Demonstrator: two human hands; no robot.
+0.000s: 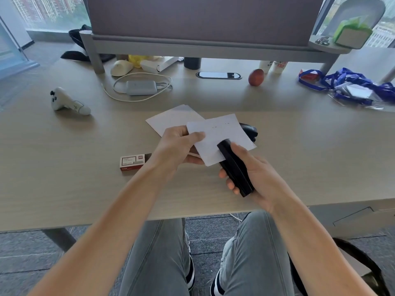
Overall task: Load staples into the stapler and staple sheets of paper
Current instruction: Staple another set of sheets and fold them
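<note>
My left hand [179, 148] pinches the left edge of a small white sheet of paper [222, 133] and holds it above the desk. My right hand [252, 174] grips a black stapler [234, 167], whose front end sits over the sheet's lower edge. Two short staple marks show near the sheet's top edge. More white paper [168, 120] lies flat on the desk behind my left hand. A red and white staple box [133, 162] rests on the desk left of my left wrist.
A dark object [250, 130] lies partly hidden behind the held sheet. A white controller [68, 102] is at the left, a grey charger with cable [141, 87] behind, an apple [255, 77] and blue lanyards [350, 84] at the right. The desk [64, 178] front edge runs above my knees.
</note>
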